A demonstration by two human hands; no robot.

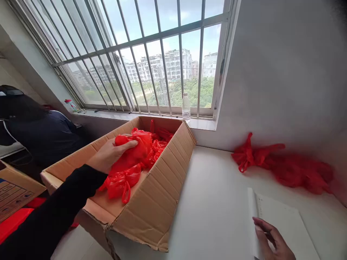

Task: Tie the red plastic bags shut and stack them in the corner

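Observation:
My left hand (pixel 116 150), in a black sleeve, reaches into an open cardboard box (pixel 151 202). Its thumb and fingers are closed on a red plastic bag (pixel 142 144), with the thumb on top. Other knotted red bags (pixel 124 182) lie around it inside the box. At the lower right, my right hand (pixel 273 240) is over the left edge of a white notepad (pixel 287 213) whose page is curled along that side. Its fingers are bent together; what they hold, if anything, is hidden. A small dark tip shows below them at the frame's bottom edge.
More red bags (pixel 298 169) lie on the white table (pixel 211 187) against the wall. A clear bottle (pixel 185 107) stands on the sill of the barred window. At left are a person in dark clothing (pixel 51 133) and another cardboard box (pixel 18 195).

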